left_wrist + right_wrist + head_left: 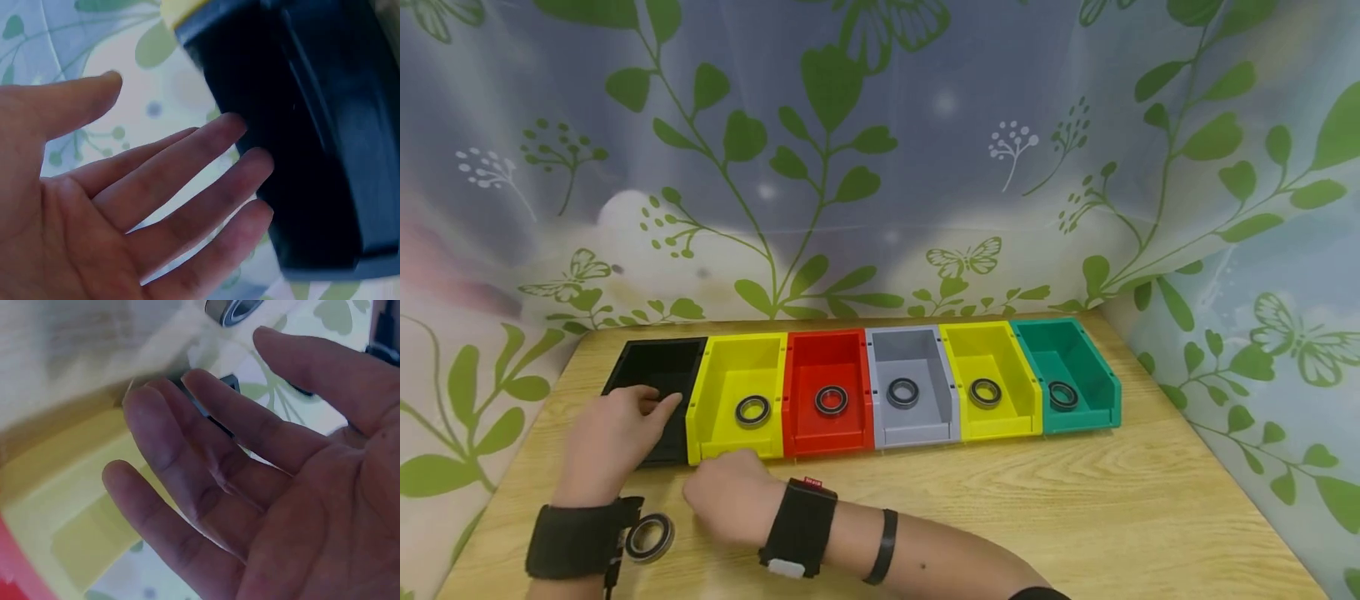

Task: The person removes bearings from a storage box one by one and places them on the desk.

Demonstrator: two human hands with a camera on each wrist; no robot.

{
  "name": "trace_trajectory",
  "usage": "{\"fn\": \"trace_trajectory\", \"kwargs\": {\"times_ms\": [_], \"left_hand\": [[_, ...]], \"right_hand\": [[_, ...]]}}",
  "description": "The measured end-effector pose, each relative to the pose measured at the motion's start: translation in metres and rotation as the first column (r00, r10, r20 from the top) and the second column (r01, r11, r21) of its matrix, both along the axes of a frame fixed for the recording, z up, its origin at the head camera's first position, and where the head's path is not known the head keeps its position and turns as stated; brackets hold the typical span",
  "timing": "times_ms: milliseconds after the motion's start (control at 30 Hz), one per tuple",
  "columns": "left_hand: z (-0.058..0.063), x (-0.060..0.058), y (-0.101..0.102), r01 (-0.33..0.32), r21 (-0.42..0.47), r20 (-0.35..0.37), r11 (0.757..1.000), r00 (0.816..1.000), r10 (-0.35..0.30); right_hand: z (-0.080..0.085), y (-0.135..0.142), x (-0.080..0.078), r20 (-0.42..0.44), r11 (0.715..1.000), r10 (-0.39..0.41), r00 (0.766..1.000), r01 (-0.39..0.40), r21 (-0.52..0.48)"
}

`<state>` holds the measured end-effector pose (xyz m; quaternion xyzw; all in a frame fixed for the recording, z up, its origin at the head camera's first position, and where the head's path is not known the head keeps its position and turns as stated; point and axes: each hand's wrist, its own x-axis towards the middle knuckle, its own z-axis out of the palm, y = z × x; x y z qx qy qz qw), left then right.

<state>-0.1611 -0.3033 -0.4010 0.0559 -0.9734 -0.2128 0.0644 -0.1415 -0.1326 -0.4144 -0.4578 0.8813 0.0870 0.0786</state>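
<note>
My left hand (619, 433) is over the front left part of the black bin (658, 360), thumb apart from the fingers. In the left wrist view its fingers (181, 181) overlap the bin's dark side, and nothing is in the palm. In front of the left yellow bin (697, 437) is my right hand (733, 496), palm turned away from the head camera. Its fingers (165, 447) are slightly bent and hold nothing in the right wrist view. A ring-shaped ball bearing (650, 537) lies on the table between the two wrists.
Joined to the black bin runs a row: left yellow, red (827, 437), grey (917, 425), another yellow (1000, 422) and green (1086, 414). Each of these has one bearing inside. A leaf-patterned curtain (880, 167) surrounds the wooden table (1037, 500).
</note>
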Motion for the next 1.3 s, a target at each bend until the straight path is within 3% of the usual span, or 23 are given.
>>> {"fn": "trace_trajectory", "kwargs": {"times_ms": [67, 233, 467, 667, 933, 1300], "left_hand": [[-0.001, -0.002, 0.004, 0.019, 0.01, 0.044, 1.0, 0.999, -0.019], [-0.004, -0.004, 0.013, 0.035, 0.004, 0.059, 0.999, 0.998, -0.035], [-0.007, -0.005, 0.02, 0.005, -0.026, 0.09, 1.0, 0.996, -0.003], [-0.009, -0.004, 0.023, 0.004, -0.047, 0.09, 0.999, 0.996, 0.0], [-0.013, -0.002, 0.026, 0.016, -0.069, 0.019, 0.997, 1.0, -0.015], [-0.014, -0.003, 0.028, -0.001, -0.054, 0.042, 0.999, 0.999, 0.003]], "right_hand": [[0.004, 0.008, -0.004, 0.005, 1.0, -0.012, 1.0, 0.012, -0.008], [0.01, 0.027, -0.012, -0.042, 0.998, -0.009, 0.999, 0.006, -0.07], [0.022, 0.037, -0.024, -0.101, 0.989, -0.03, 0.994, 0.014, -0.149], [0.033, 0.035, -0.033, -0.099, 0.973, -0.085, 0.992, 0.061, -0.222], [0.042, 0.027, -0.045, -0.099, 0.952, -0.102, 0.99, 0.068, -0.299], [0.037, 0.008, -0.066, -0.031, 0.949, -0.147, 0.989, 0.132, -0.287]]}}
